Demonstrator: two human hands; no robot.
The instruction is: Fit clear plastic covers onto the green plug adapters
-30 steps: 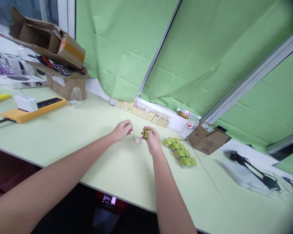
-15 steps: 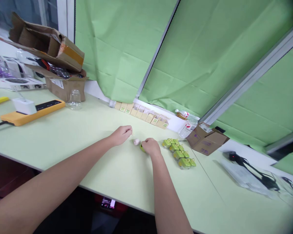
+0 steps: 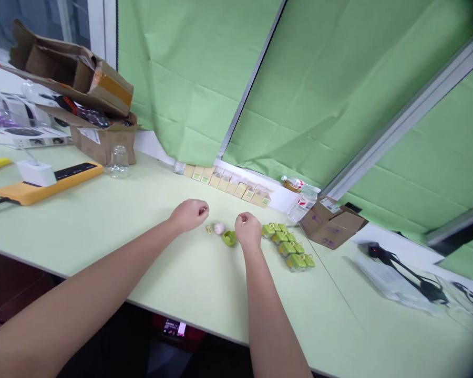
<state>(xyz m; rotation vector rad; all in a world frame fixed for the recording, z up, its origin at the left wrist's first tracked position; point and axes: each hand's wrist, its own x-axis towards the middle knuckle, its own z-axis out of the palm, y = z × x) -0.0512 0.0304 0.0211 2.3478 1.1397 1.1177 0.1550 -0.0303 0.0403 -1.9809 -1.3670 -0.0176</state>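
Observation:
My left hand (image 3: 189,215) is curled closed just above the table, with nothing visible in it. Beneath and right of its fingers lies a small yellowish loop-shaped piece (image 3: 208,229). Next to that piece sits a pale pinkish-white ball (image 3: 219,228). A green cup-like piece (image 3: 229,239) with a notched edge rests between the ball and my right hand (image 3: 248,228). That hand is closed too, its fingers tucked in, and I see nothing held in it. Further right stand several small green-topped containers (image 3: 287,245) with yellow loops on top.
Small beige packets (image 3: 228,185) line the back of the table. A yellow power strip (image 3: 49,184), a clear jar (image 3: 119,161) and open cardboard boxes (image 3: 102,142) stand left. Bottles (image 3: 299,207), a cardboard box (image 3: 331,223) and black cables (image 3: 410,278) are on the right.
My left hand has let go of the small yellowish piece and moved slightly up and left. My right hand has released the green piece and lifted away up and right.

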